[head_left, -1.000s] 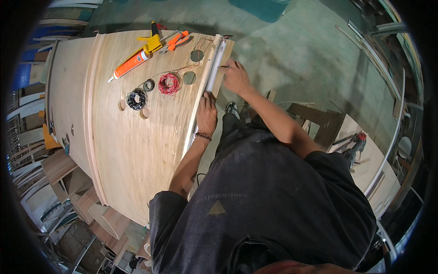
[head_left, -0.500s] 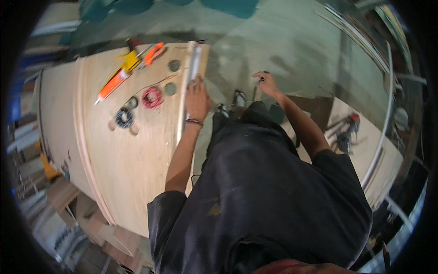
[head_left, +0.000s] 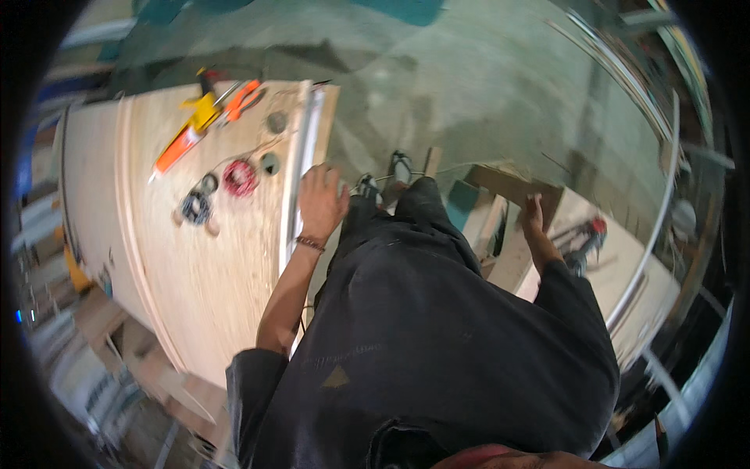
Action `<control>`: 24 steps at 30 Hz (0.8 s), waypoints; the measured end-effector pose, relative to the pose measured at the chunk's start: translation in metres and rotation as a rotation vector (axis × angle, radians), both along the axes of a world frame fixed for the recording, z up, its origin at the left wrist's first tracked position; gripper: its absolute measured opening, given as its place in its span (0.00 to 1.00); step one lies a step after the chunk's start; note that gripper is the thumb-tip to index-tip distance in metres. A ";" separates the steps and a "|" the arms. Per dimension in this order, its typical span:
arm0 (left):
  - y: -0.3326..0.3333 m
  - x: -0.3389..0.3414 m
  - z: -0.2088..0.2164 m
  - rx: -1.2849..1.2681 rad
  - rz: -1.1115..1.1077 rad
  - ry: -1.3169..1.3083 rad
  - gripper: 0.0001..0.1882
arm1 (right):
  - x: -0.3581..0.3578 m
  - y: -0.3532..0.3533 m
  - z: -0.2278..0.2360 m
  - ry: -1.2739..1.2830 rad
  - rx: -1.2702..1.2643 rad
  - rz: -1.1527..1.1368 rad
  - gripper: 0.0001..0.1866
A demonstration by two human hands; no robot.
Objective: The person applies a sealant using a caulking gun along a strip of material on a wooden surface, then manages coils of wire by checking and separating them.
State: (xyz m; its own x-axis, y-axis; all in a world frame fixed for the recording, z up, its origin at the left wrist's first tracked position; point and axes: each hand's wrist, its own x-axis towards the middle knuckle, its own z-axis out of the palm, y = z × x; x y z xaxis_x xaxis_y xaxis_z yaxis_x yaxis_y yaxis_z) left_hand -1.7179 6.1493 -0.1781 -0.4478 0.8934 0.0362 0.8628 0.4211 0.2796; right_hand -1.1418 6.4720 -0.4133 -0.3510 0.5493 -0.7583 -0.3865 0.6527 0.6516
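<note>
Laying the left grip along the outer edge of the wooden tabletop, fingers loosely apart, with the white strip running past its left side and on ahead of the fingertips. Hanging the right grip well apart from it, right of the legs; blurred and seen edge-on, so impossible to make out whether parted or closed.

Seeing, left of the left grip, a red wire coil, then a dark coil farther off. Spotting, farther ahead and left, orange-handled pliers just beside a yellow caulking gun. Overlapping a brown board at the right grip; near its right side, showing a power tool on a pale board. Crowding the gap between both grips with legs, sandalled feet and a short stick.

Following the tabletop's edge ahead of the left grip to a far corner. Offering most room over the greenish floor ahead of both grips, bounded far right by long strips.
</note>
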 end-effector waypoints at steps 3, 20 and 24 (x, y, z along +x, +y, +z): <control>-0.004 -0.008 0.004 -0.064 0.140 0.007 0.27 | -0.061 -0.034 0.029 -0.085 -0.227 -0.211 0.29; 0.086 -0.035 -0.059 -0.110 0.306 0.207 0.24 | -0.427 -0.004 0.045 1.495 -1.343 -1.903 0.41; 0.082 -0.039 -0.066 -0.152 0.318 0.227 0.21 | -0.582 -0.064 0.173 1.274 -1.564 -2.045 0.62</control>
State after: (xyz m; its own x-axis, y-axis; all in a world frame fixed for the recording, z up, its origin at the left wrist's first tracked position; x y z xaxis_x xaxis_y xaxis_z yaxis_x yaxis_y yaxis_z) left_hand -1.7565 6.2310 -0.2443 -0.6981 0.7146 0.0445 0.7156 0.6984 0.0116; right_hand -1.7234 6.4083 -0.2401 -0.6894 0.2763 -0.6696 0.5343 -0.4303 -0.7276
